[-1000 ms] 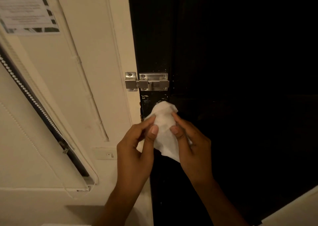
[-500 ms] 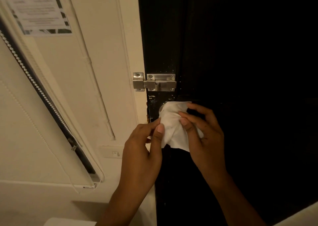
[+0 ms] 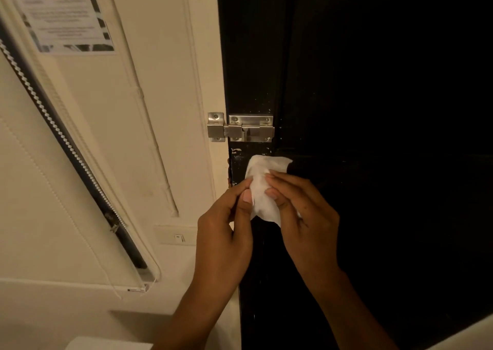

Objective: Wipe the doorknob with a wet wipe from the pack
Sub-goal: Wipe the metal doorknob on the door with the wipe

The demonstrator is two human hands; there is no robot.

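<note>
A white wet wipe [image 3: 262, 187] is draped over the doorknob on the dark door [image 3: 373, 109], just below the metal latch; the knob itself is hidden under the wipe. My left hand [image 3: 226, 224] pinches the wipe's left side with thumb and forefinger. My right hand [image 3: 301, 211] presses its fingers on the wipe's right side. The pack is not in view.
A steel slide bolt [image 3: 241, 128] joins the door to the cream frame [image 3: 208, 69]. On the wall to the left are a light switch [image 3: 179, 237], a paper notice [image 3: 64, 16] and a roller blind with a bead chain [image 3: 61, 136].
My right hand has drawn back from the top of the wipe to its right side. Both hands have closed in on the wipe, which still covers the knob.
</note>
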